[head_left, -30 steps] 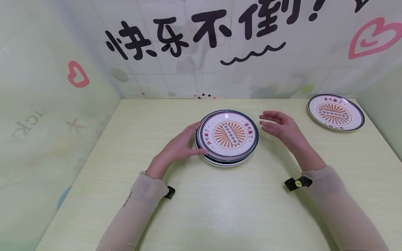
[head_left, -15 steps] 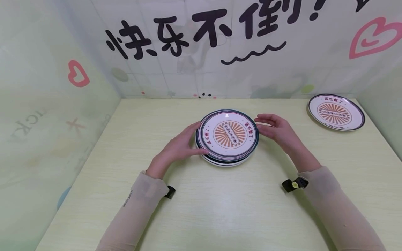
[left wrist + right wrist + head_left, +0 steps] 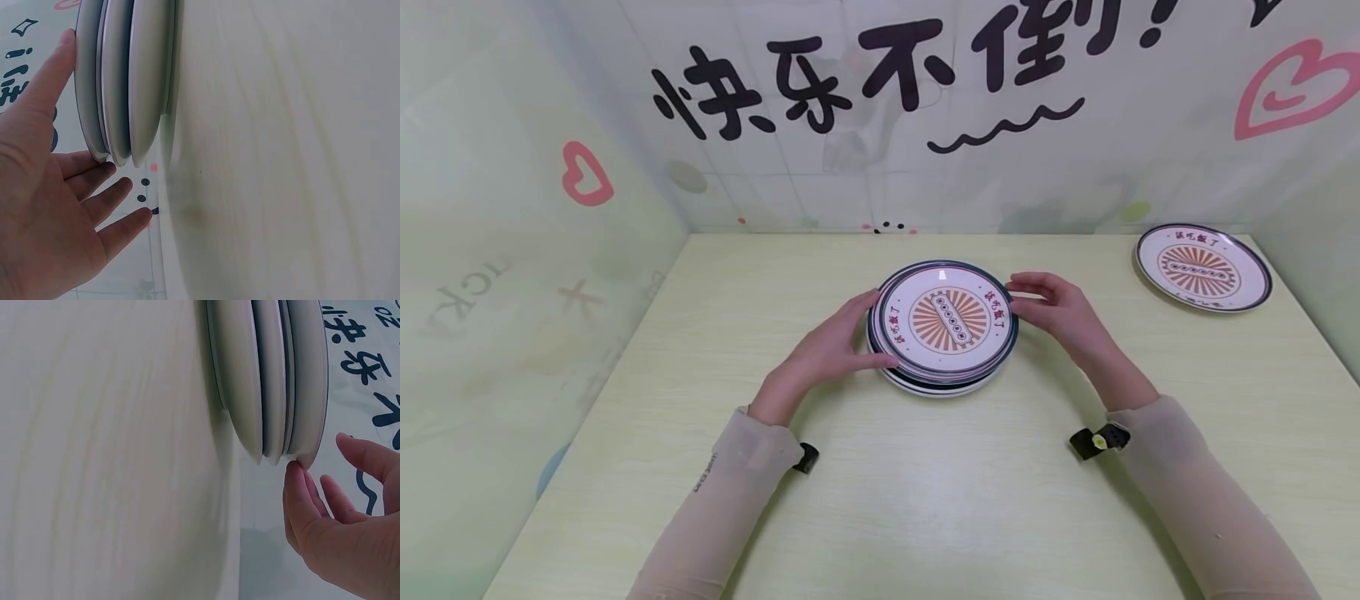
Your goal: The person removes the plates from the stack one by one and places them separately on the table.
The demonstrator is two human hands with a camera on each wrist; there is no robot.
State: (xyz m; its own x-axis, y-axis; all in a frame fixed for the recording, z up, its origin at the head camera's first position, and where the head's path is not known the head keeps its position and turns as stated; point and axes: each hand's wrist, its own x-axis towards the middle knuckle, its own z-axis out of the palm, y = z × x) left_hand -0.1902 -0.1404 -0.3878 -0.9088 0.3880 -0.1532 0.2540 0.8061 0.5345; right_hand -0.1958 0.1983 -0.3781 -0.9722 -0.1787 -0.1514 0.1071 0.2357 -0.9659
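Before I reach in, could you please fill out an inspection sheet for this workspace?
Surface: pale wood-grain tabletop, bearing all the plates in view.
Job's things: a stack of plates near the middle; the top plate lies face up.
Clutter: a single patterned plate apart from the stack, near the far right corner.
Left hand: at the stack's left side, thumb and a fingertip against it.
Right hand: fingertips against the top plate's rim, right side.
Cables: nothing seen.
Surroundings: printed walls; large black lettering at the back.

booth-like nook: printed back wall (image 3: 842,200), side walls (image 3: 497,358), pale table (image 3: 917,492)
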